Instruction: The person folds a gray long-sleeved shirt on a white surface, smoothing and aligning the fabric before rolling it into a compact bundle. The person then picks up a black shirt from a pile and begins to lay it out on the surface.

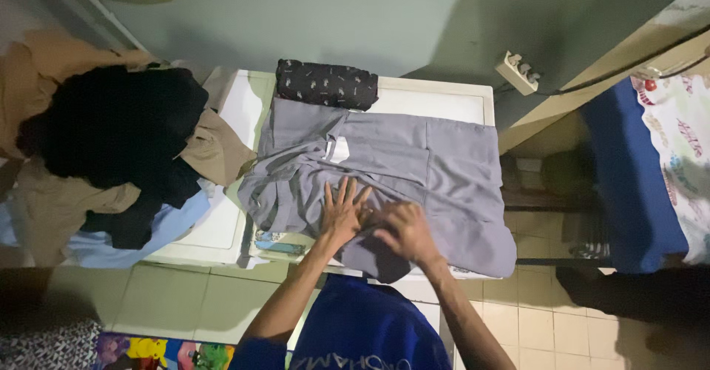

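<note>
A grey garment (pixel 414 166) lies spread over the top of a white appliance (pixel 451 105). My left hand (pixel 342 211) rests flat on the garment's near part, fingers apart and pointing away from me. My right hand (pixel 405 229) is just to its right, also on the grey cloth, blurred, with its fingers curled toward the left hand; whether it pinches the fabric I cannot tell. A folded black patterned cloth (pixel 326 83) sits at the far edge of the appliance, beyond the grey garment.
A heap of black, tan and light blue clothes (pixel 111 148) lies on the left. A power strip (pixel 518 72) hangs on the green wall. A blue-covered bed (pixel 636 177) stands at the right. Pale floor tiles (pixel 177 303) lie below.
</note>
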